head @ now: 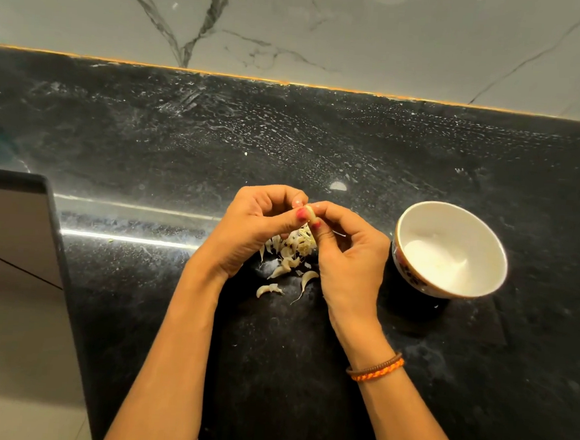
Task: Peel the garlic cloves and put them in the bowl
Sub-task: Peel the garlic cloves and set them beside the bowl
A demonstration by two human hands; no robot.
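A small pale garlic clove (310, 213) is pinched between the fingertips of both hands above the black counter. My left hand (253, 231) grips it from the left with curled fingers, and my right hand (344, 254) pinches it from the right with thumb and forefinger. Beneath the hands lies a heap of garlic cloves and loose skins (290, 250), with a few pieces scattered toward me. A white bowl (485, 247) with a patterned outside stands to the right of my right hand; its inside looks white and I cannot make out cloves in it.
The black stone counter (321, 146) stretches back to a marble-look wall (295, 24) and shows water droplets. The counter's left edge (72, 273) drops off to a floor and a cabinet front. A small white scrap (338, 186) lies behind the hands.
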